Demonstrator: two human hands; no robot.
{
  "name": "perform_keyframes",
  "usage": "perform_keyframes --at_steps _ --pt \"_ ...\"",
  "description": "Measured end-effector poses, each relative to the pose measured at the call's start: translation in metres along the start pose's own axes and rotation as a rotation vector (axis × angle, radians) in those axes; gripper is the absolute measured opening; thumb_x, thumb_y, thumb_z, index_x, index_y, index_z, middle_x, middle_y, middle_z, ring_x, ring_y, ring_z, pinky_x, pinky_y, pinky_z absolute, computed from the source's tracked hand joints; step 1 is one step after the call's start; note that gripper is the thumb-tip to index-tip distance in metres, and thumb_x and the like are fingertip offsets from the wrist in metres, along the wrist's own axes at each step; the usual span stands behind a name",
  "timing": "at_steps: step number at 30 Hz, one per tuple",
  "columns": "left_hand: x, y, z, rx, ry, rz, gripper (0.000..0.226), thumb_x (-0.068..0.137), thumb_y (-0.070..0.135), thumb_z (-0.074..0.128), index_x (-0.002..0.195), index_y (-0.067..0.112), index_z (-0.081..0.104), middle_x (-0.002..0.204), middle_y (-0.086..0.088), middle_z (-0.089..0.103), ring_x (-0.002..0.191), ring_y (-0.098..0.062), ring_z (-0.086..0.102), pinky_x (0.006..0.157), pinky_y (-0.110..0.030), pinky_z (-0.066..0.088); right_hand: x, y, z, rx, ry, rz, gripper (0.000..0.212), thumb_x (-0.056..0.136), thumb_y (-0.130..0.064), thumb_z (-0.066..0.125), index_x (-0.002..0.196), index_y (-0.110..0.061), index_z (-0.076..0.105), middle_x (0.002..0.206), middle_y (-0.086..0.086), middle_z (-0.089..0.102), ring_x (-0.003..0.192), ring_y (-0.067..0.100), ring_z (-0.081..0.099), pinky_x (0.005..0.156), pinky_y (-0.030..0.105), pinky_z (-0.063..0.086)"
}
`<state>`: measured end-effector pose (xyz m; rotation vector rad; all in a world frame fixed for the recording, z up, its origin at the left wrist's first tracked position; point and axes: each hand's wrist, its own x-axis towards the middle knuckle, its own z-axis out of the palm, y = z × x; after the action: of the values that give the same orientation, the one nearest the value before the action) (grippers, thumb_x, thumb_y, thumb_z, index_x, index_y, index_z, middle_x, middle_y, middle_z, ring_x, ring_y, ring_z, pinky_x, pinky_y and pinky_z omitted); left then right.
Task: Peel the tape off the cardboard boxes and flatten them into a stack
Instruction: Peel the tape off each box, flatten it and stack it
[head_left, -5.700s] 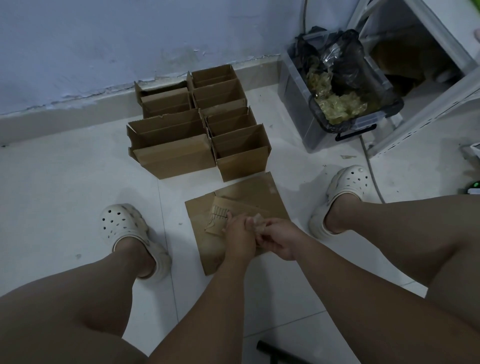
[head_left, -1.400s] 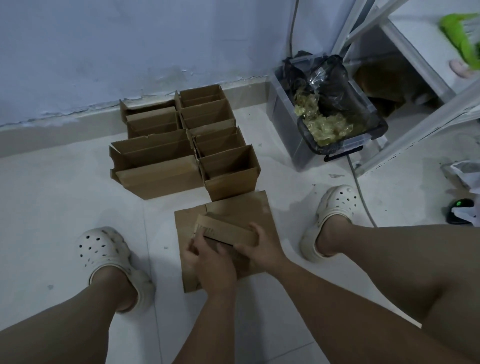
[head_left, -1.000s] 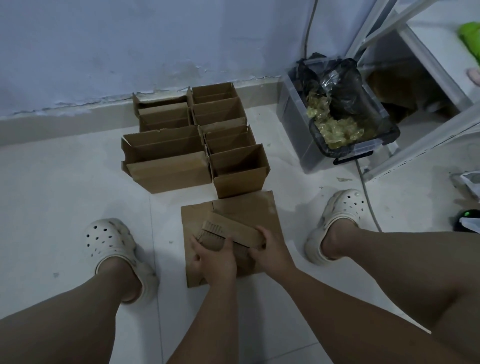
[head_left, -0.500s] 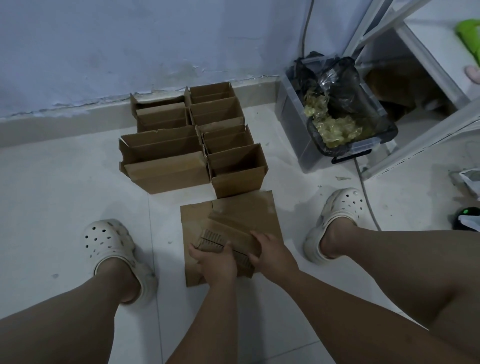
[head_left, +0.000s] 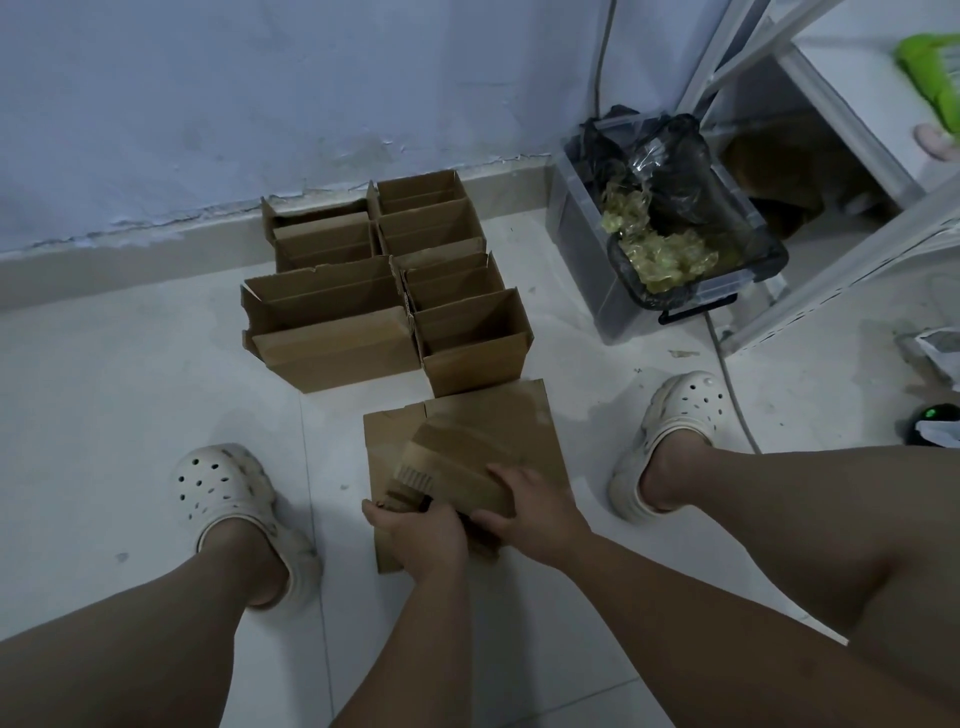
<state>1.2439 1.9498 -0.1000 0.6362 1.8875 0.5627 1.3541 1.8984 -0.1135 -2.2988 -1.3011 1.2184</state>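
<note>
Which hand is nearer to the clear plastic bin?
Right. The right hand holds the cardboard box at its end toward the plastic bin; the left hand holds the opposite end.

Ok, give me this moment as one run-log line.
phase: flattening | left hand: grips small box | right hand: grips small box | beneath: flat cardboard | open boxes: upright, untouched

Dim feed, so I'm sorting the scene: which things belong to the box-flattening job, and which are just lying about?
Job: held box, left hand, right hand, flattened cardboard underneath, open boxes by the wall, bin of crumpled scraps.
Lying about: cable, green item, dark device.
</note>
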Motion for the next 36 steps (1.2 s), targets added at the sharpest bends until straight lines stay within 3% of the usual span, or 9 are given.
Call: perform_keyframes --at_steps 4,9,15,18,20,23,26,31,36 --pt "-0.003 0.008 -0.007 0.159 0.008 0.034 0.048 0.087 0.004 0.050 0.134 0.008 0.041 0.126 -0.018 0.055 0.113 -0.040 0.052 0.096 -0.047 0.044 -0.009 -0.003 -0.007 0.030 0.004 0.028 0.088 0.078 -0.058 0.064 0.148 -0.035 0.018 0.148 0.002 0.033 0.130 0.024 0.040 0.104 0.039 0.038" --pt "-0.013 0.016 -0.018 0.222 -0.090 0.172 0.011 0.093 0.017 0.052 0.098 0.009 0.057 0.099 -0.013 0.062 0.086 -0.027 0.055 0.079 -0.038 0.047 -0.028 -0.003 -0.016 -0.029 0.123 0.040 0.088 0.079 -0.048 0.064 0.148 -0.036 0.010 0.145 0.005 0.037 0.124 0.028 0.046 0.095 0.040 0.046" --pt "-0.031 0.027 -0.031 0.129 -0.228 0.190 0.011 0.096 0.023 0.047 0.102 0.026 0.055 0.100 -0.001 0.060 0.099 -0.027 0.056 0.095 -0.050 0.047 -0.048 -0.015 -0.025 0.162 0.332 0.019 0.064 0.090 -0.052 0.046 0.147 -0.028 0.027 0.144 0.001 0.040 0.128 0.022 0.044 0.101 0.038 0.044" --pt "-0.039 0.032 -0.041 0.074 -0.255 0.216 0.026 0.097 0.021 0.045 0.122 0.023 0.051 0.114 -0.002 0.058 0.104 -0.024 0.054 0.098 -0.050 0.045 -0.055 -0.027 -0.030 0.398 0.464 0.021 0.046 0.087 -0.063 0.045 0.118 -0.031 0.059 0.104 -0.015 0.060 0.107 0.014 0.058 0.077 0.017 0.046" --pt "-0.045 0.035 -0.046 0.018 -0.300 0.192 0.029 0.097 0.021 0.046 0.126 0.022 0.050 0.116 -0.003 0.059 0.105 -0.024 0.054 0.098 -0.050 0.045 -0.059 -0.033 -0.035 0.575 0.523 0.061 0.038 0.085 -0.063 0.048 0.104 -0.035 0.064 0.083 -0.028 0.055 0.095 0.009 0.061 0.065 0.009 0.037" --pt "-0.058 0.039 -0.050 -0.060 -0.383 0.174 0.029 0.097 0.020 0.048 0.126 0.022 0.051 0.115 -0.005 0.061 0.106 -0.027 0.057 0.097 -0.051 0.046 -0.059 -0.035 -0.038 0.806 0.501 0.156 0.034 0.084 -0.059 0.057 0.109 -0.035 0.059 0.097 -0.022 0.059 0.108 0.015 0.058 0.079 0.023 0.046" --pt "-0.070 0.043 -0.052 -0.075 -0.416 0.224 0.027 0.098 0.015 0.048 0.124 0.021 0.054 0.113 -0.005 0.064 0.106 -0.027 0.059 0.097 -0.051 0.047 -0.063 -0.042 -0.036 1.105 0.406 0.276 0.072 0.077 -0.058 0.067 0.137 -0.035 0.035 0.123 -0.008 0.053 0.117 0.022 0.051 0.101 0.049 0.044" --pt "-0.085 0.049 -0.051 -0.003 -0.427 0.331 0.020 0.098 0.017 0.048 0.114 0.024 0.056 0.106 0.001 0.065 0.103 -0.023 0.059 0.094 -0.047 0.048 -0.070 -0.050 -0.036 1.201 0.502 0.426 0.102 0.069 -0.049 0.078 0.145 -0.037 0.011 0.135 0.002 0.048 0.121 0.029 0.049 0.104 0.051 0.040" --pt "-0.094 0.045 -0.049 0.074 -0.366 0.419 0.014 0.098 0.017 0.048 0.109 0.025 0.053 0.097 0.006 0.060 0.090 -0.014 0.054 0.080 -0.032 0.043 -0.075 -0.051 -0.039 1.217 0.435 0.536 0.073 0.068 -0.045 0.070 0.129 -0.021 0.038 0.119 0.003 0.056 0.107 0.026 0.055 0.096 0.048 0.046"
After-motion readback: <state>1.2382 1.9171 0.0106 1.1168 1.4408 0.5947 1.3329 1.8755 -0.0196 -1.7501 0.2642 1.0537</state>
